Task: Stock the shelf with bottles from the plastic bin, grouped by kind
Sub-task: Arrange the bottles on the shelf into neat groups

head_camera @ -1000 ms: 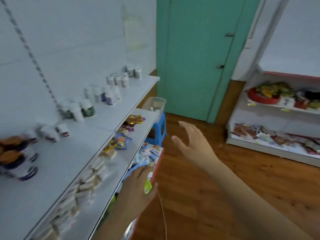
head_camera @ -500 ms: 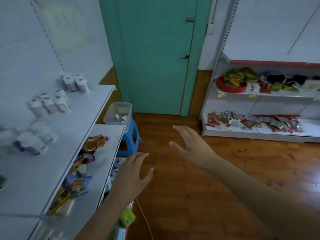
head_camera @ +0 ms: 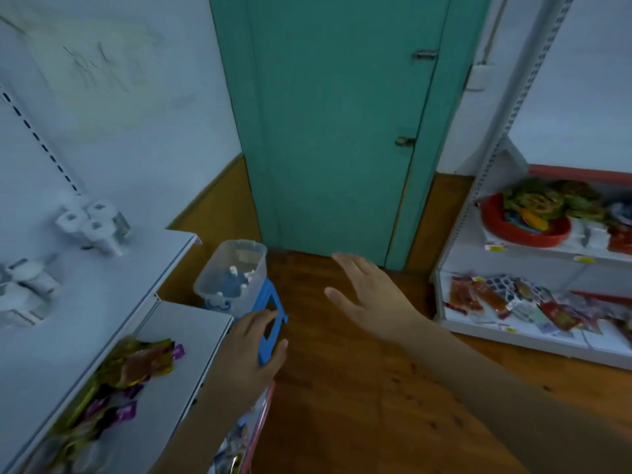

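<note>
A clear plastic bin (head_camera: 208, 285) with small white-capped bottles (head_camera: 236, 280) inside stands on a blue stool (head_camera: 272, 323) past the end of the white shelf (head_camera: 113, 278). Groups of white bottles (head_camera: 90, 222) stand on the top shelf board, more at the left edge (head_camera: 24, 292). My left hand (head_camera: 253, 350) hovers empty, fingers apart, just in front of the stool. My right hand (head_camera: 369, 295) is stretched forward over the floor, open and empty, to the right of the bin.
Snack packets (head_camera: 136, 364) lie on the lower shelf board. A teal door (head_camera: 335, 131) closes the aisle ahead. A second shelf unit (head_camera: 533, 323) with packets and a red basket (head_camera: 523, 230) stands at the right. Wooden floor (head_camera: 342, 405) lies between.
The view has swung right and forward along the shelf toward the bin. Both hands stay open and have come closer to the bin and stool.
</note>
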